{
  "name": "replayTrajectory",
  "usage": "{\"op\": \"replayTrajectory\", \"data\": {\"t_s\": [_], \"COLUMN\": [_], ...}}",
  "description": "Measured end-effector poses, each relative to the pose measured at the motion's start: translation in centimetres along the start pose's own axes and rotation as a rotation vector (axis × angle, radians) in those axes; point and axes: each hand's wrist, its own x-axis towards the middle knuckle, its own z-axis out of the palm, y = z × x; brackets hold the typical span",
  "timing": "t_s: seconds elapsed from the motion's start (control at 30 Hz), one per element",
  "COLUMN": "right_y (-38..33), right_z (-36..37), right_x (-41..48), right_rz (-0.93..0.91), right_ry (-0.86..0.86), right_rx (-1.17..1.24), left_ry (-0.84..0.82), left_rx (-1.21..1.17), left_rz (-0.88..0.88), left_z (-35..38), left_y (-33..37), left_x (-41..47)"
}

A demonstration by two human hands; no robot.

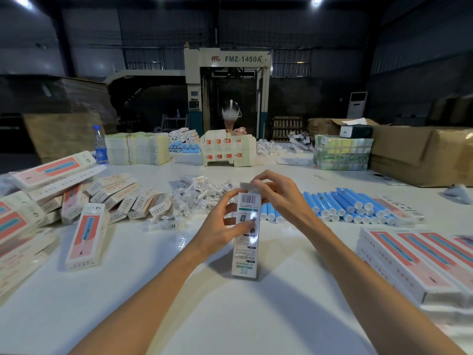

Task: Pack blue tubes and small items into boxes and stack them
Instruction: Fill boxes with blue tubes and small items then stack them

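Box [244, 252], one, held between left grip [225, 222] and right grip [279, 198].

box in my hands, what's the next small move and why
Probably fold the top flap down and tuck it in. The left hand grips the upright box at its side, the right hand has its fingertips at the top end, and the flap there stands open. Whether a tube is already inside cannot be seen.

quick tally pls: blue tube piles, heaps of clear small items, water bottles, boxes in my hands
blue tube piles: 2
clear small-item heaps: 2
water bottles: 1
box in hands: 1
total: 6
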Motion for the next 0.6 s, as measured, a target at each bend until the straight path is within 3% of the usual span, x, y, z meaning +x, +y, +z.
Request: {"op": "replayTrajectory", "data": {"t_s": [0.23,0.6], "right_y": [0.1,-1.3], "right_z": [0.2,-0.6], "right_x": [-0.6,0.3], "right_rz": [0.177,0.414], "right_ry": [0.006,-0.027], "right_rx": [0.286,0.366], "left_ry": [-0.002,-0.026], "left_rx": [0.010,0.024], "left_rz": [-0.008,-0.016], "left_z": [0.1,0.2], "left_y": [0.1,0.6], "left_x": [-0.1,-0.4]}}
